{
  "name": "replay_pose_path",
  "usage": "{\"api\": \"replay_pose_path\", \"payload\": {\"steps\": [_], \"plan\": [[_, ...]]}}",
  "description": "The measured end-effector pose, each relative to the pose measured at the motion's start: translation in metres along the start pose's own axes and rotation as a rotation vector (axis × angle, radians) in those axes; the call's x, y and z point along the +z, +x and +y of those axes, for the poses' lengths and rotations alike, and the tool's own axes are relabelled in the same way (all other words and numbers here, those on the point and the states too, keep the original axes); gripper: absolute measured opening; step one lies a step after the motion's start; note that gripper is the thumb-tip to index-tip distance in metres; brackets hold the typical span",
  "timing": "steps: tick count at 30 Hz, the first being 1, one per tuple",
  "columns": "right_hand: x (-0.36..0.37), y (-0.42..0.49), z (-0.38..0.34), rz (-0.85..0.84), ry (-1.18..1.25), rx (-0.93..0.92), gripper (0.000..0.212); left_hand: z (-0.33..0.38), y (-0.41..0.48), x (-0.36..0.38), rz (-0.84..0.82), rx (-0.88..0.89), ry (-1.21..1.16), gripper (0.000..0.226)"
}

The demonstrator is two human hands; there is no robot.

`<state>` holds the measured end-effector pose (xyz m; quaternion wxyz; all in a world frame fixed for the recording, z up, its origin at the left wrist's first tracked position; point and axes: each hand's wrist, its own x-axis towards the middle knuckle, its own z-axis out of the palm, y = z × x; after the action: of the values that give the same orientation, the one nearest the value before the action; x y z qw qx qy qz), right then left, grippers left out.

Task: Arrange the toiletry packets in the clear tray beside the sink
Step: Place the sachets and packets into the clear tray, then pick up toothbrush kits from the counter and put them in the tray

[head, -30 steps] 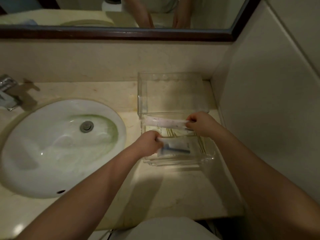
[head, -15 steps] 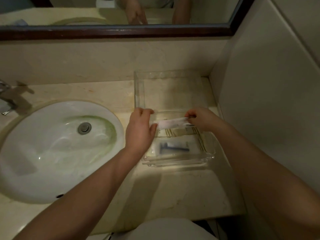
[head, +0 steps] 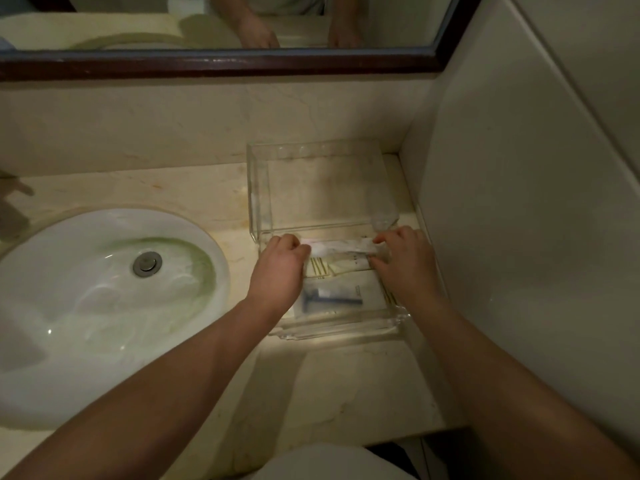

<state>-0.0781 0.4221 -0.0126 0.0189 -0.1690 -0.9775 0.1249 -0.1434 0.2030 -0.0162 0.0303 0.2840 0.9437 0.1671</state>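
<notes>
We are setting long white packet (head: 341, 246) across far end of clear tray (head: 337, 329), left hand (head: 278, 271) and right hand (head: 405, 263) pinching its ends. Razor packet (head: 334, 299) already lying flat inside. Task looking nearly finished; straightening remaining.

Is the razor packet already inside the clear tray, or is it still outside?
Inside. The razor packet lies flat on the floor of the clear tray, behind its front wall, untouched by either hand.
</notes>
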Motion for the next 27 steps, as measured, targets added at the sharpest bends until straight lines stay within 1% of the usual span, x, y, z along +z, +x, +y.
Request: {"api": "replay_pose_path", "payload": {"steps": [2, 4, 9, 13, 16, 18, 20, 22, 24, 27], "plan": [[0.002, 0.004, -0.003, 0.021, -0.006, 0.001, 0.028, 0.002, 0.001, -0.003, 0.026, -0.025, -0.063, 0.021], [0.004, 0.008, -0.006, 0.031, -0.002, -0.023, 0.025, 0.005, -0.002, -0.006, 0.049, -0.063, -0.133, 0.019], [0.007, 0.015, -0.014, 0.031, -0.014, -0.061, 0.02, 0.007, -0.009, -0.006, -0.038, -0.097, -0.125, 0.021], [0.009, 0.018, -0.023, 0.075, -0.011, -0.014, 0.016, 0.004, -0.005, -0.005, -0.036, -0.109, -0.146, 0.021], [0.011, 0.016, -0.029, 0.074, -0.017, 0.029, 0.014, 0.005, -0.003, -0.005, -0.048, -0.136, -0.166, 0.024], [0.011, 0.014, -0.037, 0.065, -0.013, 0.064, 0.016, 0.005, -0.003, -0.006, -0.077, -0.13, -0.175, 0.027], [0.01, 0.01, -0.05, 0.086, 0.004, 0.071, 0.019, 0.001, -0.008, -0.011, -0.066, -0.119, -0.205, 0.028], [0.009, 0.003, -0.07, 0.142, 0.054, 0.033, 0.022, -0.008, -0.02, -0.021, -0.013, -0.142, -0.25, 0.027], [0.008, -0.004, -0.1, 0.175, 0.132, -0.053, 0.022, -0.019, -0.037, -0.036, 0.047, -0.174, -0.302, 0.029], [0.017, -0.02, -0.168, 0.105, 0.303, -0.219, 0.022, -0.048, -0.08, -0.062, 0.171, -0.259, -0.319, 0.031]]}}
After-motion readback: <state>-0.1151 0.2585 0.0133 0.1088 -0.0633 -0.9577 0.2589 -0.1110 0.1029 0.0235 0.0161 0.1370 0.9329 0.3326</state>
